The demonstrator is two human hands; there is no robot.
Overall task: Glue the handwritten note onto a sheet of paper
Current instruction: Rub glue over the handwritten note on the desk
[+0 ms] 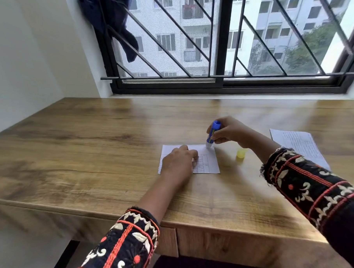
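1. left hand (179,160) covers the left-middle of the note (209,165); writing there is hidden.
2. visible note writing too small to read.
3. sheet of paper (297,143): near corner hidden behind right sleeve (304,180), text illegible.
4. glue stick (212,133) label blurred.

Bare desk (80,150) leftward — yellow cap (241,153) and sheet (299,145) crowd right.

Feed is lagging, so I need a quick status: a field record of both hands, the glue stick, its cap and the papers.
left hand: rests on the small paper, holding it down
right hand: grips the blue glue stick, tip on the small paper's far right corner
yellow cap: off, on the wooden desk, right of the small paper
second sheet: written lines, far right, partly behind the right sleeve
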